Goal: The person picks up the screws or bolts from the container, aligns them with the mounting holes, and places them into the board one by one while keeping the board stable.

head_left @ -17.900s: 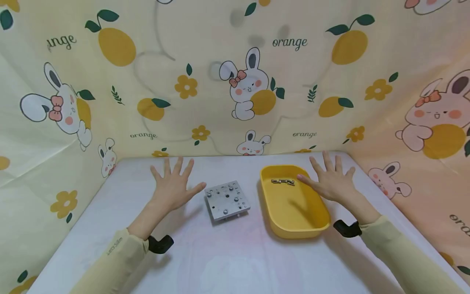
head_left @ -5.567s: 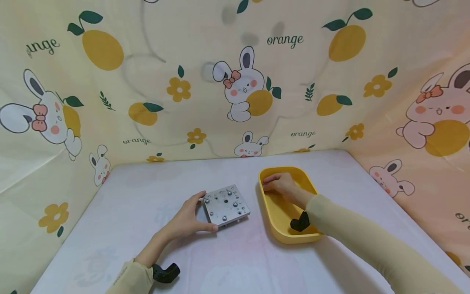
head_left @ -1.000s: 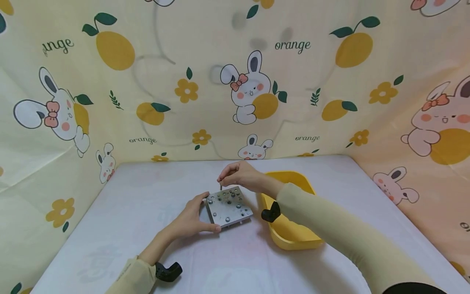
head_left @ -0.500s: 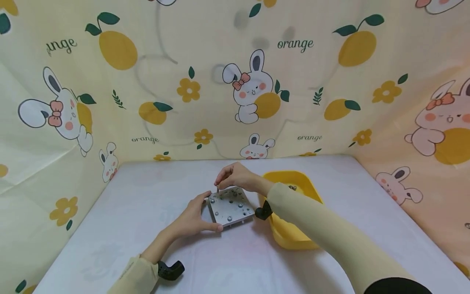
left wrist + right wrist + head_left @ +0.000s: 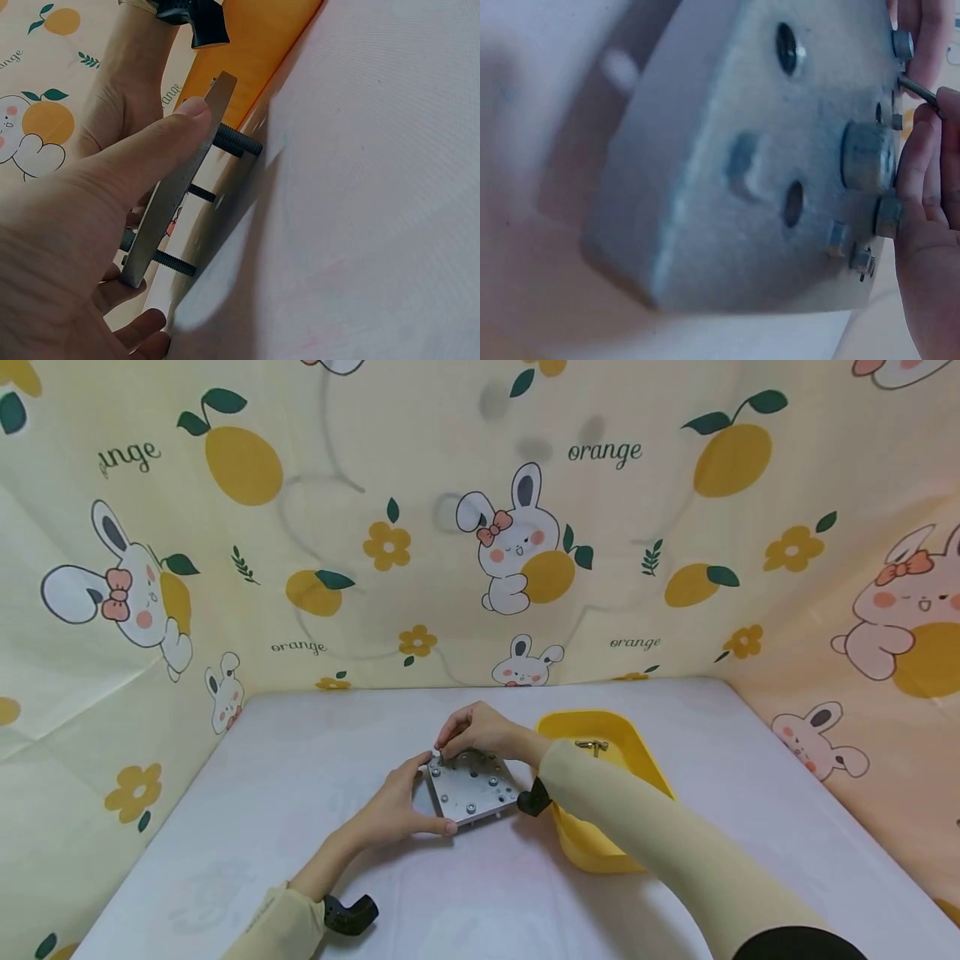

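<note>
A square silver metal plate [image 5: 468, 789], set with several screws, is tilted a little above the white table. My left hand [image 5: 390, 810] grips its left side, thumb on the near edge and fingers at the far corner. Threaded shanks [image 5: 175, 262] stick out of its underside in the left wrist view. My right hand [image 5: 487, 731] is over the plate's far-left corner. It pinches a thin metal screw [image 5: 919, 91], whose lower end meets the plate's face [image 5: 735, 225] in the right wrist view. How deep the screw sits is hidden.
Right of the plate stands a yellow tray [image 5: 581, 843], partly covered by my right forearm. A few small screws [image 5: 592, 747] lie in its far end. Patterned cloth [image 5: 420, 568] walls the table at the back and both sides.
Since the start, my left hand has taken hold of the plate and my right hand has brought a screw from the tray. In the last second it moved slightly left and lower at the plate's corner.
</note>
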The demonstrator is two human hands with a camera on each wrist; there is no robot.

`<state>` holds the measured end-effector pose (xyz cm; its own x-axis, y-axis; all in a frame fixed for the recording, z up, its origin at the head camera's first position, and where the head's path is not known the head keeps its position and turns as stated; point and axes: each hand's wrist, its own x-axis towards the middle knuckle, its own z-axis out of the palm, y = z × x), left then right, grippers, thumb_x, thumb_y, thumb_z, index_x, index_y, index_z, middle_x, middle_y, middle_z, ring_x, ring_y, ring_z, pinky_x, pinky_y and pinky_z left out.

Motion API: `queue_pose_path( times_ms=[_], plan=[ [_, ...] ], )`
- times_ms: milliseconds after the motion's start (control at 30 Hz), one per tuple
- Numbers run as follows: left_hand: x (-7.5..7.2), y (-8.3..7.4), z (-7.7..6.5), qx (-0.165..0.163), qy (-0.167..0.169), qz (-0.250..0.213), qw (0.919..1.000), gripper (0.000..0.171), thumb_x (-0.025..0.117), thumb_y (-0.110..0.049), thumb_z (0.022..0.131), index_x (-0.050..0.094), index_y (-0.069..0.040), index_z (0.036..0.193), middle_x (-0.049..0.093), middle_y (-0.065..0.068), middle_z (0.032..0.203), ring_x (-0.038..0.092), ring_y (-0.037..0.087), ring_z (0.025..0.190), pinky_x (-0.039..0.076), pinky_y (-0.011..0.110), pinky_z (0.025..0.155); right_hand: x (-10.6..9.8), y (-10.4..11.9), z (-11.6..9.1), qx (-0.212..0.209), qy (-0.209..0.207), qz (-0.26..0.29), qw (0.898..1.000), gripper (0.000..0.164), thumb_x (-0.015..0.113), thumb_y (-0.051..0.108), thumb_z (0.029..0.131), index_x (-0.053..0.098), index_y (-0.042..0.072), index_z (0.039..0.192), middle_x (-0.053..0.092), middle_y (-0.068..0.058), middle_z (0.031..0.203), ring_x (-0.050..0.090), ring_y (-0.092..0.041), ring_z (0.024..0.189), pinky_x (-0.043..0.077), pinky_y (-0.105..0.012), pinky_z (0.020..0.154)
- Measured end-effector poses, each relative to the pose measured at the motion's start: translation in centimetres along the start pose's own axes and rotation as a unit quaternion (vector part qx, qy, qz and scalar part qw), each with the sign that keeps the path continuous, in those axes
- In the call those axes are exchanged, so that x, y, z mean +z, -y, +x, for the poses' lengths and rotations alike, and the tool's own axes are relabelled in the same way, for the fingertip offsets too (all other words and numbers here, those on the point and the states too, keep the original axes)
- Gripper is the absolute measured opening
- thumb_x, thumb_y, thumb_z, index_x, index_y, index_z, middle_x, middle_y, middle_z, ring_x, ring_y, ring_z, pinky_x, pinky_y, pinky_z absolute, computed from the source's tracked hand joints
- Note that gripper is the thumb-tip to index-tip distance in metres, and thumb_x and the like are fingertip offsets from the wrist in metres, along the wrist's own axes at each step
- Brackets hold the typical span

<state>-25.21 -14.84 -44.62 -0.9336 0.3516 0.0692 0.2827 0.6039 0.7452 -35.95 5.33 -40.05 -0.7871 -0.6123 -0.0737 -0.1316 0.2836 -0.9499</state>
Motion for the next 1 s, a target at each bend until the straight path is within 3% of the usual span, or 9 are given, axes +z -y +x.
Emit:
queue_pose_path(
  times_ms=[1000],
  plan=[
    [0.02,-0.13,-0.08,0.013,-0.005,-0.011,0.9998,0.122,0.091,-0.05,0.062,0.025,-0.005,0.154,0.034,0.017,0.152,0.029,0.033,0.138,0.027,0.054,0.111,0.35,-0.37,0.26,-0.002,0.026,-0.019,0.999,0.017,0.077,-0.008,0.078,0.074,0.002,0.091,0.073,-0.01,0.091,0.067,-0.022,0.083,0.053,-0.029,0.081]
  ],
)
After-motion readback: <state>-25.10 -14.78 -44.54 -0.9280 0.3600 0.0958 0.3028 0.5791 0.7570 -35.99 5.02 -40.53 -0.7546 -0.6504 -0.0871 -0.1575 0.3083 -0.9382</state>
